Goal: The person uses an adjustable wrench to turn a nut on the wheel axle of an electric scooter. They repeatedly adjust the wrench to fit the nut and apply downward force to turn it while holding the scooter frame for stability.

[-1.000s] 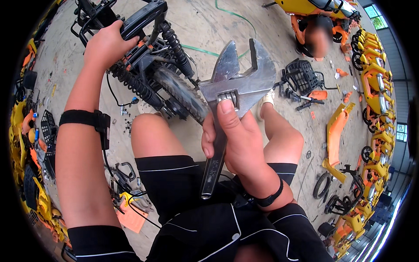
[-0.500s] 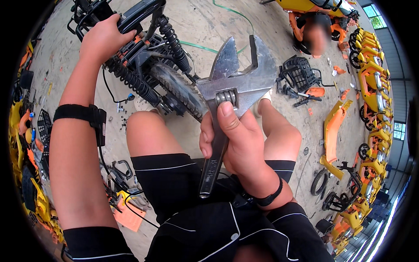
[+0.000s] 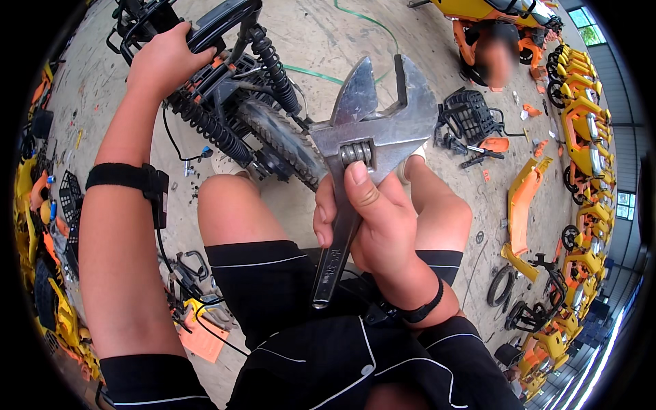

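Observation:
A large steel adjustable wrench stands upright before my chest, jaws apart and pointing up, nothing between them. My right hand is wrapped round its handle, with the thumb by the adjusting screw. At the far left my left hand grips a black frame bar of a partly stripped motorbike; some of its fingers are hidden behind the bar. Below the bar show two coil-spring shock absorbers and a knobby tyre, just beyond my knees.
A black rack and an orange-yellow body panel lie on the concrete floor to the right. Yellow bikes line the right side. Another person is by a yellow bike at the far right. Loose parts, including an orange piece, lie at left.
The wrench and my right hand have shifted very slightly to the right. My left hand keeps its grip on the frame bar.

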Action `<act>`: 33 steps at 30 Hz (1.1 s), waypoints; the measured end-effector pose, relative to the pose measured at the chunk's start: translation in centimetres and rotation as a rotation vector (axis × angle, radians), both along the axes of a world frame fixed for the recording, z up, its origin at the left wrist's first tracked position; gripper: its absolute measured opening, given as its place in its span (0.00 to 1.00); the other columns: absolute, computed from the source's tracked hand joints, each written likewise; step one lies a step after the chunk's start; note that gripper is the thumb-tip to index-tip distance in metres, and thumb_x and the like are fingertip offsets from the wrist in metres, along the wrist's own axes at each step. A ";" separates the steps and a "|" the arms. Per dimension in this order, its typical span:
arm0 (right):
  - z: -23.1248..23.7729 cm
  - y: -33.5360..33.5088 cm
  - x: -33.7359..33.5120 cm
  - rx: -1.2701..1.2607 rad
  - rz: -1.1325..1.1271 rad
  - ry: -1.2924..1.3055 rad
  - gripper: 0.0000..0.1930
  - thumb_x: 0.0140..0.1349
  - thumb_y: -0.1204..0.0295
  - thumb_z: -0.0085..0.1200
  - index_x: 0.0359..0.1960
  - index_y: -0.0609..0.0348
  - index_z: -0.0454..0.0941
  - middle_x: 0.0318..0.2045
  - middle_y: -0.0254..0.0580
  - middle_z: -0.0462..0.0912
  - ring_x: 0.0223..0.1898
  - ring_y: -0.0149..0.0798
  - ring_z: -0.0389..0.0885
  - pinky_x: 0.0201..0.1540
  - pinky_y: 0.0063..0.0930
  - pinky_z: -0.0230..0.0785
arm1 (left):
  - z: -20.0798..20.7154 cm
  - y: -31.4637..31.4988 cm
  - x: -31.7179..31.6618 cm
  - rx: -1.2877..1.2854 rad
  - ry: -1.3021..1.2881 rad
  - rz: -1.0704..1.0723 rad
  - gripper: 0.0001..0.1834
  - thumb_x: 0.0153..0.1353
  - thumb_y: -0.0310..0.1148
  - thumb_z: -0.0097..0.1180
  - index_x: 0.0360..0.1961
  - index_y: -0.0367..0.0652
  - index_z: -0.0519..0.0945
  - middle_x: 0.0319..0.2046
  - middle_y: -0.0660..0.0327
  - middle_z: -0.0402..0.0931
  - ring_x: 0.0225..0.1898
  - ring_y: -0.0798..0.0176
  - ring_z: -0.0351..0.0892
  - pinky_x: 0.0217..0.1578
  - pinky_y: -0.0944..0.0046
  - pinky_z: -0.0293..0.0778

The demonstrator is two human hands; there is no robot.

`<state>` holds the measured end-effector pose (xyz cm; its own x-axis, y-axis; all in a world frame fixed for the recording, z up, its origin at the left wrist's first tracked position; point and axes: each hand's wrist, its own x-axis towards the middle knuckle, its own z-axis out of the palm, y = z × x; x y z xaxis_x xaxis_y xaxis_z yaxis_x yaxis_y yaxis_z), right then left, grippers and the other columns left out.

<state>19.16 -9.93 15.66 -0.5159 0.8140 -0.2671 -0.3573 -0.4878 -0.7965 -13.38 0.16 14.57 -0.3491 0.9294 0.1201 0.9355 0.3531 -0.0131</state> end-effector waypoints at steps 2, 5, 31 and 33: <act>-0.1 0.0 0.0 -0.004 -0.006 -0.003 0.20 0.75 0.56 0.42 0.51 0.63 0.66 0.24 0.45 0.74 0.19 0.40 0.74 0.25 0.30 0.68 | 0.1 0.1 0.1 -0.006 0.000 0.004 0.28 0.54 0.56 0.61 0.47 0.45 0.79 0.34 0.53 0.83 0.39 0.48 0.84 0.39 0.52 0.76; -0.1 0.2 0.0 0.006 0.016 -0.022 0.21 0.75 0.54 0.42 0.49 0.62 0.67 0.22 0.44 0.74 0.18 0.39 0.74 0.24 0.29 0.68 | 0.1 0.1 0.1 -0.004 -0.002 0.005 0.28 0.54 0.56 0.61 0.47 0.45 0.79 0.34 0.53 0.83 0.39 0.49 0.84 0.39 0.52 0.76; 0.3 0.5 -0.9 -0.022 -0.030 -0.209 0.25 0.72 0.46 0.45 0.42 0.60 0.68 0.17 0.39 0.69 0.14 0.36 0.70 0.18 0.27 0.66 | 0.0 0.0 0.0 0.020 -0.011 -0.004 0.29 0.53 0.57 0.62 0.45 0.45 0.80 0.33 0.53 0.84 0.38 0.49 0.84 0.39 0.52 0.77; 0.2 0.5 -1.0 -0.009 -0.047 -0.238 0.26 0.71 0.45 0.46 0.41 0.60 0.68 0.16 0.39 0.69 0.13 0.36 0.70 0.17 0.26 0.65 | -0.4 0.0 -0.3 0.062 -0.005 -0.011 0.28 0.51 0.59 0.62 0.42 0.46 0.81 0.32 0.53 0.84 0.38 0.48 0.85 0.40 0.51 0.79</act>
<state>18.18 -9.45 15.82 -0.3994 0.8327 -0.3836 -0.1826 -0.4822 -0.8568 -13.70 0.18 14.13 -0.3398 0.9238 0.1763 0.9393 0.3430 0.0129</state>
